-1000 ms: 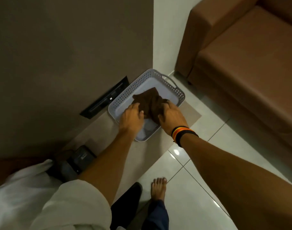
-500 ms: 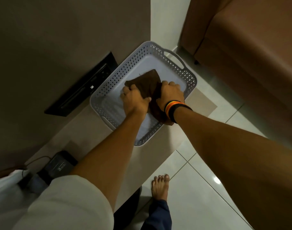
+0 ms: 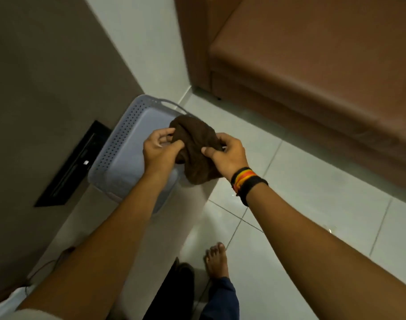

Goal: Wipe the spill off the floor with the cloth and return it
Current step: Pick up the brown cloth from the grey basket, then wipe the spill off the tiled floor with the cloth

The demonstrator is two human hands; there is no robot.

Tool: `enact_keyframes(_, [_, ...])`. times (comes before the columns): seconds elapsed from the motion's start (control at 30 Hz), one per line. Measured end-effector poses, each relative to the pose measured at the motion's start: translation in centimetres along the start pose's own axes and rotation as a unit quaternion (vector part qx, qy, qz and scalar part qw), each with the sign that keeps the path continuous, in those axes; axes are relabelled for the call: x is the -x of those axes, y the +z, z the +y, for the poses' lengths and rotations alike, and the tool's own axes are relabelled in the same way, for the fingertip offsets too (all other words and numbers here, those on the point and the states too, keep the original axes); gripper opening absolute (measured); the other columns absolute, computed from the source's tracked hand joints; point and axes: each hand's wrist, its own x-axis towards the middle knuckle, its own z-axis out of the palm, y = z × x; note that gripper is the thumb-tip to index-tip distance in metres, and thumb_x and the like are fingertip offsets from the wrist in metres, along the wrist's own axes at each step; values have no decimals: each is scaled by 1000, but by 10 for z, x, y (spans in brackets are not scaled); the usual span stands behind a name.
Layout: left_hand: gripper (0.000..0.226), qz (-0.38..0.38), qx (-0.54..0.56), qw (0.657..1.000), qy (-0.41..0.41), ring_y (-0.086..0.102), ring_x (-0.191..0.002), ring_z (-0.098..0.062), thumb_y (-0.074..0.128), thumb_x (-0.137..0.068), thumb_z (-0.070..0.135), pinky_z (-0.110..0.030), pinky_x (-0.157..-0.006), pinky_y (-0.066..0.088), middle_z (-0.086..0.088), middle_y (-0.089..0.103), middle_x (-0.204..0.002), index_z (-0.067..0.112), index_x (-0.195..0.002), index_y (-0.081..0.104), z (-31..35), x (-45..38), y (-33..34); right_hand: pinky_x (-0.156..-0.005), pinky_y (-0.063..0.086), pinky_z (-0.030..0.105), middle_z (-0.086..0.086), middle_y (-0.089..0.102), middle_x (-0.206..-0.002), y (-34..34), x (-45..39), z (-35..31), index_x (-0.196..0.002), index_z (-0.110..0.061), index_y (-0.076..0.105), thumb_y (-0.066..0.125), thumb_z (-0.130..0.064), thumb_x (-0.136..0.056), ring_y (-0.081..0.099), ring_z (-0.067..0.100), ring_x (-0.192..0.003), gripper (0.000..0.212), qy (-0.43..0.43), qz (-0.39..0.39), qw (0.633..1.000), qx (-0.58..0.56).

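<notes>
Both hands have lifted the cloth (image 3: pixel 195 148) up out of the basket (image 3: pixel 119 158), where it was lying a moment ago. Fingers (image 3: pixel 211 150) of the right hand (image 3: pixel 227 155) and left hand (image 3: pixel 159 150) are pinching its bunched folds, holding it above the basket's near corner. Wiping is not yet starting; no spill is clearly showing on the glossy tiled floor (image 3: pixel 313 185). Soft brown fabric is drooping; the grey plastic basket is perforated.

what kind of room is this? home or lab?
Most likely a home living room: a brown sofa by the wall, a glossy tiled floor, a barefoot person, and a perforated plastic basket from which both hands lift a brown cloth.
</notes>
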Motion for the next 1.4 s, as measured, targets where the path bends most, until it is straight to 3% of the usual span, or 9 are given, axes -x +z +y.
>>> enact_keyframes(0.2, [40, -150, -71, 986, 16, 75, -98, -29, 77, -80, 0, -21, -67, 62, -15, 73, -110, 21, -113, 69, -14, 119, 130, -91, 61, 42, 5, 73, -105, -139, 82, 92, -112, -12, 73, 74, -10, -88, 72, 26, -97, 24, 76, 135, 986, -58])
enact_keyframes(0.37, [42, -235, -149, 961, -11, 75, -99, -39, 77, -78, 1, -50, -80, 67, -14, 70, -109, 18, -116, 71, -90, 225, 226, -91, 59, 43, 2, 74, -98, -235, 150, 214, -107, -15, 72, 72, -10, -90, 70, 27, -95, 18, 142, 197, 969, -45])
enact_keyframes(0.6, [42, -320, -235, 916, -50, 71, -104, -27, 79, -81, 5, -44, -84, 66, -4, 68, -110, 16, -121, 72, -233, 313, 326, -95, 58, 41, -4, 67, -94, -306, 201, 398, -111, -18, 71, 71, -16, -91, 65, 21, -92, 21, 239, 227, 944, -15])
enact_keyframes(0.8, [45, -366, -273, 889, -36, 65, -92, -14, 82, -83, 9, -20, -71, 56, 2, 66, -105, 18, -124, 69, -346, 317, 403, -92, 59, 39, -4, 67, -95, -323, 186, 526, -117, -16, 69, 68, -13, -94, 69, 23, -95, 24, 237, 301, 924, -1])
enact_keyframes(0.9, [42, -423, -341, 839, 16, 68, -107, -20, 75, -90, 12, -29, -88, 60, -3, 68, -120, 18, -131, 66, -397, 307, 424, -98, 54, 37, 5, 68, -119, -314, 183, 589, -135, -14, 59, 67, -15, -96, 66, 28, -113, 40, 269, 323, 907, 35])
enact_keyframes(1.0, [45, -426, -435, 779, 150, 58, -128, -30, 65, -95, 15, -42, -111, 47, -10, 60, -139, 16, -139, 61, -436, 278, 423, -116, 39, 46, 11, 37, -159, -299, 174, 639, -154, -14, 38, 68, -24, -96, 39, 31, -145, 67, 225, 286, 909, 202])
enact_keyframes(1.13, [88, -397, -557, 683, 255, 7, -162, -36, 69, -91, 27, -47, -132, 4, -17, 13, -174, 14, -165, 23, -470, 213, 424, -119, 24, 63, 13, 18, -168, -294, 131, 693, -160, -17, 30, 48, -44, -101, 17, 37, -155, 68, 40, 152, 878, 453])
enact_keyframes(1.23, [148, -426, -614, 618, 243, -32, -156, -39, 87, -70, 56, -55, -120, -23, -22, -31, -169, 11, -164, -18, -481, 175, 443, -118, 19, 63, 9, 15, -169, -295, 93, 728, -163, -21, 24, 29, -58, -101, 14, 33, -156, 72, 52, 98, 853, 510])
enact_keyframes(1.4, [188, -451, -654, 585, 162, -49, -145, -43, 93, -37, 73, -70, -115, -26, -24, -53, -155, 13, -152, -43, -489, 157, 470, -120, 15, 61, 6, 19, -169, -297, 62, 754, -162, -23, 26, 27, -60, -103, 18, 33, -155, 70, 177, 295, 813, 469])
